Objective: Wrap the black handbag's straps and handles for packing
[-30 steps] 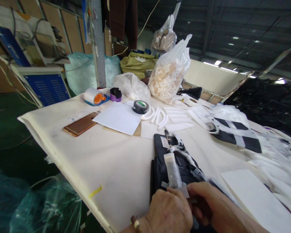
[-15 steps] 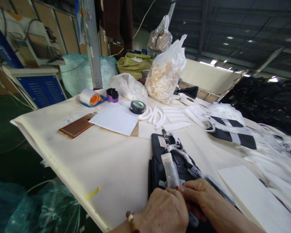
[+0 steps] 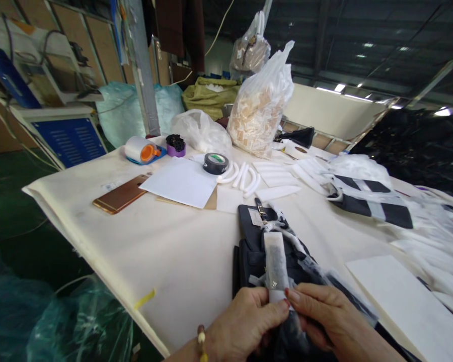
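A black bag [image 3: 253, 251] lies on the cream table [image 3: 166, 251] right in front of me. Across its top runs a strap wrapped in translucent white paper [image 3: 276, 261]. My left hand [image 3: 245, 324] and my right hand [image 3: 324, 314] meet at the near end of that strap, both with fingers pinched shut on the wrapping. A small tag and a metal buckle [image 3: 259, 213] show at the bag's far end.
Further off lie a gold phone [image 3: 121, 193], white sheets [image 3: 181, 182], a black tape roll [image 3: 216, 163], white curved foam pieces [image 3: 243, 177], a tape dispenser [image 3: 141, 150] and a big bag of tan pieces [image 3: 260, 108]. A wrapped black item [image 3: 370, 203] and a white board [image 3: 403, 301] lie on the right.
Both hands have drawn back slightly toward me along the wrapped strap, which now stands straighter and shows more of its length. The camera view shifted a little.
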